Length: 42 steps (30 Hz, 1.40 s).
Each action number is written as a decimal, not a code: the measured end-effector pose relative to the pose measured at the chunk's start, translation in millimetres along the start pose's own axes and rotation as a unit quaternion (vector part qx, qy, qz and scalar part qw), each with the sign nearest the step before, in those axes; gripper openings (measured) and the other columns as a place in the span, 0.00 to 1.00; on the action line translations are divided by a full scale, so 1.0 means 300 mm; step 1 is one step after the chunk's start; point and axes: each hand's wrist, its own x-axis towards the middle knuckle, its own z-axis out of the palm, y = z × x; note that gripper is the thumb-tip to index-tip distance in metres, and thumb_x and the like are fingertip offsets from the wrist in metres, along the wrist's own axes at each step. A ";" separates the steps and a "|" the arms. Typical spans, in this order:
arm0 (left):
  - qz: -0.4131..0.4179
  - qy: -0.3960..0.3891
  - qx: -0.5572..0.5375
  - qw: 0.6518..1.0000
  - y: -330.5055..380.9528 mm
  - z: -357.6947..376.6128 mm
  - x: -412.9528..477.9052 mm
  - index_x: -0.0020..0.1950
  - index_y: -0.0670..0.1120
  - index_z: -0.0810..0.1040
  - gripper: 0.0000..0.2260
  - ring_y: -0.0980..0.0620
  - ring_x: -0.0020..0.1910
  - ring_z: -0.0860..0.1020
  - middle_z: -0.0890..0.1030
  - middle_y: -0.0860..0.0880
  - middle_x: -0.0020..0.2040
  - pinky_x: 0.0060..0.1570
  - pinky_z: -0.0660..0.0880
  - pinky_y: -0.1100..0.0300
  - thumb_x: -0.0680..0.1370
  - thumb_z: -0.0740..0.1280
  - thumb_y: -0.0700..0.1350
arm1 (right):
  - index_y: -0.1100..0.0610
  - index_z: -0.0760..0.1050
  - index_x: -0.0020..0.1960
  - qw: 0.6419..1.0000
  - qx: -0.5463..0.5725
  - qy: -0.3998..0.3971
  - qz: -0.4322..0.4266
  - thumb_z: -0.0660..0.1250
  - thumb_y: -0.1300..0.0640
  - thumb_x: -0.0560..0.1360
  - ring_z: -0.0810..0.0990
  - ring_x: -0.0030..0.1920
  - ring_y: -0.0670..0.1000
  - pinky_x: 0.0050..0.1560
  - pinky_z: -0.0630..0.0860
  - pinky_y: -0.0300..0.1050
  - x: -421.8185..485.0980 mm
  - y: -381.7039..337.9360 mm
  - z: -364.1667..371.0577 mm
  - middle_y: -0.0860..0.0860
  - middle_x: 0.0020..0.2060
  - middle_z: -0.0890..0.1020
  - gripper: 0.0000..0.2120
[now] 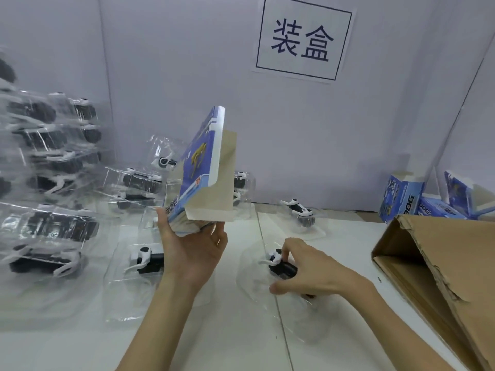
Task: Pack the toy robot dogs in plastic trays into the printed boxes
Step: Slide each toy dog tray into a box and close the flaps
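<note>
Here, left hand (192,253) grips a printed box (206,167); right hand (318,271) fingers clasp a toy dog (281,265)

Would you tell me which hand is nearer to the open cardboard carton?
Right. The right hand grips a trayed toy dog left of the cardboard carton; the left hand holds a printed box farther left.

Left hand (191,253), right hand (308,274), bare forearms (163,314), slim fingers (290,249)

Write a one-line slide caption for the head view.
Left hand holds a printed box while right hand grips a trayed toy dog.
</note>
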 end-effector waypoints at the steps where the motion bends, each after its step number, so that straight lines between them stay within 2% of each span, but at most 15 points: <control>1: -0.001 0.000 -0.001 1.000 0.000 -0.002 0.000 0.60 0.49 0.80 0.33 0.50 0.45 0.83 0.82 0.48 0.51 0.42 0.78 0.60 0.70 0.64 0.75 | 0.40 0.64 0.50 1.000 0.008 -0.002 -0.003 0.71 0.29 0.57 0.74 0.48 0.41 0.42 0.72 0.42 -0.005 -0.001 -0.010 0.36 0.53 0.70 0.29; 4: -0.004 0.000 -0.023 1.000 0.003 -0.009 0.000 0.55 0.47 0.84 0.33 0.50 0.46 0.83 0.83 0.48 0.53 0.42 0.79 0.59 0.70 0.64 0.75 | 0.37 0.65 0.53 0.999 0.041 0.011 -0.008 0.72 0.34 0.56 0.77 0.54 0.46 0.50 0.78 0.48 -0.042 0.003 -0.043 0.35 0.54 0.71 0.29; 6: -0.001 0.002 -0.026 1.000 0.004 -0.012 0.004 0.52 0.46 0.86 0.33 0.49 0.46 0.83 0.83 0.48 0.53 0.42 0.80 0.58 0.71 0.64 0.75 | 0.34 0.66 0.56 0.996 0.073 0.055 -0.025 0.72 0.35 0.55 0.78 0.55 0.48 0.50 0.79 0.45 -0.079 0.001 -0.090 0.34 0.55 0.72 0.31; 10: 0.002 0.005 0.000 1.000 -0.005 0.000 0.002 0.49 0.46 0.86 0.32 0.49 0.44 0.83 0.83 0.48 0.51 0.40 0.79 0.58 0.67 0.66 0.74 | 0.29 0.65 0.62 0.962 0.101 0.221 -0.124 0.72 0.35 0.56 0.70 0.63 0.33 0.56 0.66 0.31 -0.159 -0.052 -0.240 0.25 0.63 0.67 0.36; 14: 0.018 0.014 0.060 0.998 -0.021 0.012 -0.004 0.44 0.50 0.82 0.28 0.50 0.39 0.81 0.81 0.50 0.44 0.39 0.77 0.58 0.69 0.64 0.74 | 0.35 0.66 0.68 0.926 0.020 0.321 -0.200 0.72 0.37 0.57 0.66 0.72 0.42 0.66 0.65 0.47 -0.203 -0.147 -0.331 0.36 0.75 0.61 0.39; 18: 0.027 -0.007 0.123 0.992 -0.041 0.014 -0.006 0.41 0.50 0.74 0.28 0.50 0.40 0.82 0.80 0.52 0.40 0.41 0.79 0.57 0.69 0.63 0.76 | 0.42 0.67 0.71 0.922 -0.089 0.317 -0.205 0.72 0.35 0.59 0.67 0.72 0.49 0.68 0.66 0.54 -0.200 -0.202 -0.314 0.45 0.78 0.61 0.42; 21: 0.032 -0.010 0.129 0.991 -0.050 0.018 -0.012 0.47 0.49 0.78 0.29 0.49 0.44 0.84 0.83 0.49 0.46 0.40 0.81 0.56 0.67 0.64 0.74 | 0.44 0.67 0.73 0.920 -0.118 0.303 -0.220 0.73 0.36 0.59 0.65 0.73 0.51 0.67 0.65 0.50 -0.188 -0.208 -0.276 0.49 0.78 0.61 0.44; 23: 0.034 -0.002 0.127 0.991 -0.046 0.024 -0.017 0.59 0.46 0.81 0.35 0.47 0.49 0.84 0.84 0.46 0.53 0.43 0.82 0.55 0.69 0.63 0.73 | 0.44 0.68 0.73 0.913 -0.152 0.291 -0.242 0.74 0.37 0.60 0.64 0.73 0.52 0.65 0.64 0.47 -0.181 -0.211 -0.252 0.49 0.76 0.64 0.43; 25: 0.032 0.004 0.143 0.989 -0.040 0.030 -0.024 0.69 0.44 0.78 0.40 0.44 0.60 0.81 0.83 0.45 0.61 0.56 0.81 0.51 0.71 0.60 0.74 | 0.44 0.71 0.70 0.903 -0.187 0.279 -0.269 0.74 0.37 0.61 0.63 0.74 0.52 0.67 0.62 0.47 -0.174 -0.216 -0.230 0.48 0.74 0.67 0.39; 27: 0.035 0.005 0.141 0.989 -0.036 0.026 -0.025 0.72 0.47 0.75 0.40 0.41 0.70 0.74 0.80 0.43 0.67 0.71 0.70 0.45 0.72 0.58 0.73 | 0.43 0.72 0.70 0.897 -0.210 0.269 -0.282 0.73 0.36 0.63 0.62 0.75 0.52 0.68 0.58 0.45 -0.169 -0.220 -0.216 0.47 0.73 0.68 0.37; 29: 0.037 0.002 0.136 0.990 -0.037 0.024 -0.025 0.74 0.48 0.74 0.39 0.40 0.71 0.73 0.79 0.43 0.67 0.74 0.64 0.41 0.73 0.58 0.73 | 0.43 0.73 0.70 0.892 -0.224 0.266 -0.288 0.72 0.36 0.64 0.61 0.76 0.53 0.69 0.56 0.44 -0.163 -0.215 -0.210 0.47 0.73 0.68 0.35; 32: 0.037 -0.004 0.153 0.988 -0.039 0.032 -0.027 0.72 0.50 0.74 0.37 0.42 0.67 0.77 0.81 0.44 0.66 0.68 0.71 0.41 0.73 0.57 0.73 | 0.41 0.72 0.69 0.888 -0.229 0.268 -0.295 0.71 0.35 0.65 0.61 0.75 0.52 0.70 0.55 0.43 -0.155 -0.194 -0.212 0.47 0.74 0.68 0.33; 34: 0.035 -0.007 0.166 0.985 -0.046 0.038 -0.033 0.65 0.49 0.77 0.32 0.44 0.62 0.81 0.81 0.44 0.65 0.61 0.75 0.44 0.74 0.58 0.72 | 0.39 0.72 0.68 0.880 -0.234 0.285 -0.301 0.71 0.34 0.65 0.62 0.72 0.51 0.68 0.57 0.42 -0.152 -0.179 -0.211 0.46 0.72 0.69 0.32; 39: 0.045 0.010 0.199 0.979 -0.073 0.040 -0.032 0.53 0.49 0.77 0.27 0.43 0.53 0.84 0.82 0.41 0.57 0.41 0.82 0.49 0.70 0.68 0.71 | 0.40 0.72 0.66 0.870 -0.209 0.309 -0.323 0.71 0.37 0.65 0.65 0.69 0.54 0.66 0.65 0.50 -0.130 -0.178 -0.206 0.45 0.69 0.69 0.30; 42: 0.034 -0.002 0.183 0.983 -0.069 0.041 -0.029 0.52 0.50 0.82 0.29 0.43 0.52 0.83 0.83 0.44 0.55 0.43 0.82 0.50 0.62 0.75 0.70 | 0.42 0.77 0.66 0.875 -0.222 0.278 -0.327 0.65 0.31 0.72 0.68 0.70 0.53 0.68 0.65 0.51 -0.124 -0.205 -0.256 0.46 0.68 0.76 0.27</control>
